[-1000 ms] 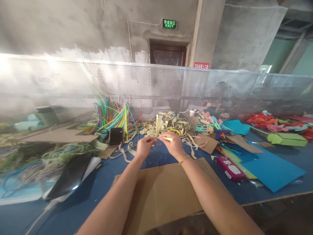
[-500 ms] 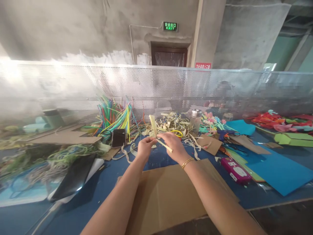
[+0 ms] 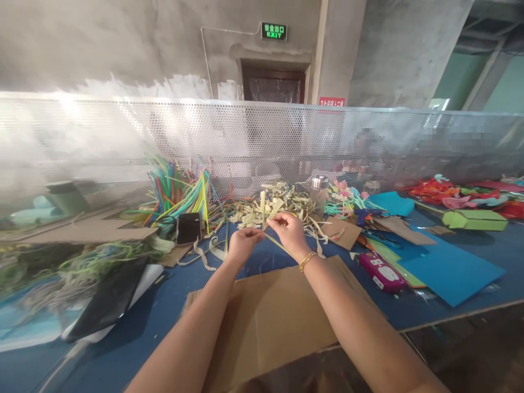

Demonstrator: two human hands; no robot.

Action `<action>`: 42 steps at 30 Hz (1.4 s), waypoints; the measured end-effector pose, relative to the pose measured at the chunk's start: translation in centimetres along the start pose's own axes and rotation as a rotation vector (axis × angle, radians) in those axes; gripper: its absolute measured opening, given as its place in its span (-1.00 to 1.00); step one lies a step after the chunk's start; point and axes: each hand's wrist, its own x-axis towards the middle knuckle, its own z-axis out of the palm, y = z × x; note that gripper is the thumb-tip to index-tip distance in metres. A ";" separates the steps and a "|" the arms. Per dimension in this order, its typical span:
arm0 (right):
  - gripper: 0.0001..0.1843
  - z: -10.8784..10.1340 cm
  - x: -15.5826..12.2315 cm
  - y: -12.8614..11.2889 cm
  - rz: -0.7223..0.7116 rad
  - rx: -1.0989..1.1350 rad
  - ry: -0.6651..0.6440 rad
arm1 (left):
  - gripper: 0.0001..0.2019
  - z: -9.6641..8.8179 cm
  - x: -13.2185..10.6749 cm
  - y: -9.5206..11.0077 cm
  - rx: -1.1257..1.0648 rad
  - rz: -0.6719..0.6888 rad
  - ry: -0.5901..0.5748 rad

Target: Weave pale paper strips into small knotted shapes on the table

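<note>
Above the middle of the table, my left hand (image 3: 242, 246) pinches the lower part of a pale yellow husk strip (image 3: 262, 205) that stands upright. Close to its right, my right hand (image 3: 293, 236) has thumb and forefinger pressed together on another piece of the same pale strip, slanting up to the right. A thin tail of the strip (image 3: 278, 243) runs down under my right palm. Fingers hide where the pieces cross. Below my forearms lies a flat sheet of brown cardboard (image 3: 282, 311). A heap of loose dry husk strips (image 3: 249, 214) lies just behind the hands.
Colourful pipe cleaners (image 3: 196, 196), a black phone (image 3: 189, 228) and tangled green-grey fibres (image 3: 94, 273) lie left. To the right are a glass bottle (image 3: 318, 196), a purple packet (image 3: 381, 272) and blue sheets (image 3: 454, 273). A perforated metal screen (image 3: 229, 136) borders the back.
My right hand has turned, with its fingers now raised and pinching. The strip's loose end has swung under the palm, and a second piece now fans out. The view has shifted slightly.
</note>
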 end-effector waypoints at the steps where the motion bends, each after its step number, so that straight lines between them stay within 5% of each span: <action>1: -0.82 0.0 -0.1 -0.1 -0.037 -0.036 -0.001 | -0.80 -0.1 0.0 0.1 -0.018 -0.018 0.014; 9: -0.80 1.2 -1.7 -1.5 -0.336 -0.367 -0.192 | -0.77 -0.4 0.0 0.4 -0.042 -0.011 0.177; 17: -0.77 2.4 -2.4 -2.0 -0.483 -0.523 -0.214 | -0.84 -1.4 0.5 -0.9 0.078 0.037 0.297; 23: -0.72 1.3 -1.9 -1.4 -0.510 -0.442 -0.290 | -0.87 -1.6 0.7 -0.5 0.049 0.044 0.279; 29: -0.60 -0.3 -0.6 -0.9 -0.407 -0.367 -0.139 | -0.79 -0.5 0.1 0.7 -0.141 0.024 0.198; 42: -0.58 0.0 -1.3 -1.4 -0.455 -0.602 -0.316 | -0.71 -1.0 -0.1 1.6 -0.147 0.002 0.170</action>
